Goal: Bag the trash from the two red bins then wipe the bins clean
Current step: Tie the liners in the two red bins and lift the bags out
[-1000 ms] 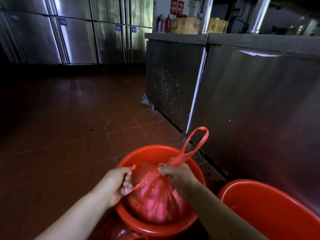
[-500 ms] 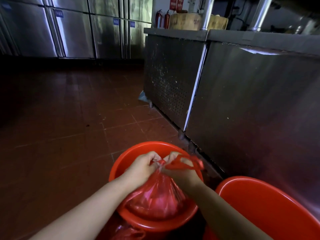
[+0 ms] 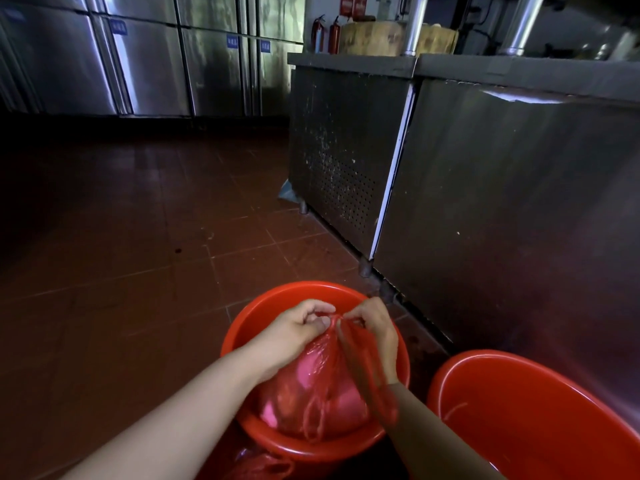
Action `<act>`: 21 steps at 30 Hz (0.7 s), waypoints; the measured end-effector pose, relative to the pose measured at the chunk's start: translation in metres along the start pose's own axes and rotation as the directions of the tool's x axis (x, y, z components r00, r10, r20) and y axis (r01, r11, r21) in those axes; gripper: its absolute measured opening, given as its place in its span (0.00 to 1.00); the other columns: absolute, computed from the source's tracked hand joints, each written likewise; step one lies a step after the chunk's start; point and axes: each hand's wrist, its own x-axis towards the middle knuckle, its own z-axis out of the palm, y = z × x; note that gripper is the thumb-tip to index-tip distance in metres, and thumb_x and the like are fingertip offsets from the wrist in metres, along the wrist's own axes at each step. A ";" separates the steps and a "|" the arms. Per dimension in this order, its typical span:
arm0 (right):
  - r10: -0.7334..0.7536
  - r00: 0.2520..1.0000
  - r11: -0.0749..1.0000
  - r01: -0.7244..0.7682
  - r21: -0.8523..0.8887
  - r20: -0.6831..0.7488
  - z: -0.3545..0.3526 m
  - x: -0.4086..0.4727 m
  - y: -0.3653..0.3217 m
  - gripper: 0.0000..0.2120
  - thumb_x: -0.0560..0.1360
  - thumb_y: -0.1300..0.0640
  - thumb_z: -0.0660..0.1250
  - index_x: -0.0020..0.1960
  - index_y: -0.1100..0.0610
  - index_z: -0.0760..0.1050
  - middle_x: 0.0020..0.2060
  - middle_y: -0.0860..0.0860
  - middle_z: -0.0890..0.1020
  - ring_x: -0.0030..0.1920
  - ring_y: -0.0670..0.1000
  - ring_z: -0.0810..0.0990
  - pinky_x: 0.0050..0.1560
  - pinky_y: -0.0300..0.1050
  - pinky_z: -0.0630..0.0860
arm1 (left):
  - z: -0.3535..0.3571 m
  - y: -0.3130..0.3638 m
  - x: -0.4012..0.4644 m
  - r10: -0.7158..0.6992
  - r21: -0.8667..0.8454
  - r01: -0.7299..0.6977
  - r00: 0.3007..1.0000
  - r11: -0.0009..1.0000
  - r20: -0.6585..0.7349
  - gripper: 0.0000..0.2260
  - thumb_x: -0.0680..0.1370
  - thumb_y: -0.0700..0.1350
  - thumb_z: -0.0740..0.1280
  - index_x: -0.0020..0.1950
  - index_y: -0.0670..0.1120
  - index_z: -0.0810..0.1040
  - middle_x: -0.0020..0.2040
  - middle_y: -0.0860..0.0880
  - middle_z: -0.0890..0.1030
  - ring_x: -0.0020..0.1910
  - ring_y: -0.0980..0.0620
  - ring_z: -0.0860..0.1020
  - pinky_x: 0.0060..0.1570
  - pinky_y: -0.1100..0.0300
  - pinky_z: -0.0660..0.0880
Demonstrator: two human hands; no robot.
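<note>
Steel fridge doors (image 3: 149, 60) line the far left wall above the dark red tiled floor (image 3: 138, 237). The left hand (image 3: 298, 332) pinches the gathered top of the red bag (image 3: 311, 393), fingers curled tight on the plastic. The bag sits inside the first red bin (image 3: 249, 317), which stands on the floor close to the base of the counter (image 3: 485, 202). The right hand (image 3: 375, 329) has its grip closed on the bag's handles, one loop hanging over the wrist. The second red bin (image 3: 519, 410) stands just beside the first, to the right.
</note>
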 end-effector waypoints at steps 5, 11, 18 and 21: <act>0.182 0.956 0.950 -0.232 0.212 0.230 -0.011 0.005 0.001 0.11 0.69 0.56 0.70 0.32 0.59 0.72 0.28 0.50 0.76 0.32 0.44 0.73 0.33 0.46 0.70 | -0.006 0.008 0.006 -0.080 0.015 0.079 0.995 0.997 0.068 0.05 0.75 0.35 0.68 0.42 0.44 0.79 0.33 0.52 0.75 0.33 0.58 0.72 0.37 0.68 0.69; 0.257 0.855 0.871 -0.407 0.276 0.450 -0.025 0.027 0.002 0.14 0.69 0.68 0.71 0.30 0.54 0.75 0.26 0.51 0.77 0.29 0.45 0.75 0.31 0.39 0.72 | -0.009 0.021 0.012 0.111 0.349 -0.097 0.994 0.932 -0.021 0.11 0.71 0.37 0.73 0.34 0.50 0.77 0.29 0.55 0.75 0.29 0.62 0.71 0.32 0.69 0.68; 0.235 0.861 0.814 -0.428 0.392 0.452 -0.035 0.039 0.001 0.10 0.72 0.67 0.69 0.34 0.60 0.73 0.26 0.52 0.76 0.27 0.46 0.73 0.29 0.36 0.71 | -0.034 0.045 0.005 0.583 0.895 -0.439 0.709 -0.077 0.397 0.05 0.74 0.49 0.60 0.40 0.52 0.74 0.37 0.54 0.74 0.36 0.54 0.75 0.26 0.62 0.69; 0.348 0.817 0.781 -0.524 0.340 0.460 -0.034 0.023 0.017 0.12 0.71 0.70 0.69 0.33 0.60 0.71 0.25 0.53 0.72 0.25 0.47 0.70 0.27 0.39 0.68 | -0.049 0.023 -0.005 0.474 0.869 -0.465 0.734 -0.173 0.487 0.02 0.70 0.44 0.63 0.39 0.50 0.75 0.35 0.53 0.76 0.33 0.51 0.77 0.21 0.63 0.70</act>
